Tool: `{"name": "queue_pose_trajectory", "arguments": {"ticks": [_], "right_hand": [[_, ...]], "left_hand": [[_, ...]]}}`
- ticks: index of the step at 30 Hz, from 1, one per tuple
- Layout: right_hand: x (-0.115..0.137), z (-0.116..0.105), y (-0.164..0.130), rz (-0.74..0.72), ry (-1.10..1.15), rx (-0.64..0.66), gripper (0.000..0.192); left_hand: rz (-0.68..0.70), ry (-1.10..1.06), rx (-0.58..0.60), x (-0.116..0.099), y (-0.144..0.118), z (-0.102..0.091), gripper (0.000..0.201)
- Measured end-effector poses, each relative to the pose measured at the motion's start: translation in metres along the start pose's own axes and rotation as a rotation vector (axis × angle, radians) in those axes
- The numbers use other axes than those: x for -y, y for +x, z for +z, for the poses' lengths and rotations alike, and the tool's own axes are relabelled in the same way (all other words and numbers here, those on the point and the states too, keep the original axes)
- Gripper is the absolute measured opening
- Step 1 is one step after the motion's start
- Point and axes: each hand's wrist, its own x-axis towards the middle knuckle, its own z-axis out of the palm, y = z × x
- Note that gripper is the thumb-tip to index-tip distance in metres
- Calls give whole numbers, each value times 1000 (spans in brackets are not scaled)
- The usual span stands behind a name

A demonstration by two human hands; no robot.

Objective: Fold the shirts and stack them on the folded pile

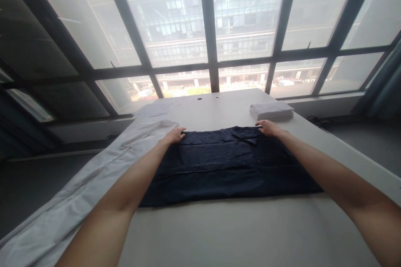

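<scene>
While both hands (175,135) (266,127) grip its far edge, the navy garment (225,162) lies beneath them

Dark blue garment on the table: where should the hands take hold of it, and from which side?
Probably the two far corners. The dark blue garment lies flat, folded into a wide rectangle on the white table, and the left hand and right hand already rest at its far edge, one near each end. Coming from above, pinching each corner, should keep the layers even.
</scene>
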Motion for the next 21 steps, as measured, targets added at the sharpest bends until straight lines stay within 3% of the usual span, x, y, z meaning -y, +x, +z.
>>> {"name": "queue_pose_trajectory", "arguments": {"ticks": [3,10,21], "right_hand": [[-8,9,10,-7,-6,18,37],[-15,17,16,28,-21,-32,30],[-36,-4,-3,-76,149,-276,22]], "left_hand": [[-23,-6,-14,12,7,3,42],[-58,-59,-102,31,13,-2,16],[89,-269,-280,34,-18,-41,30]]}}
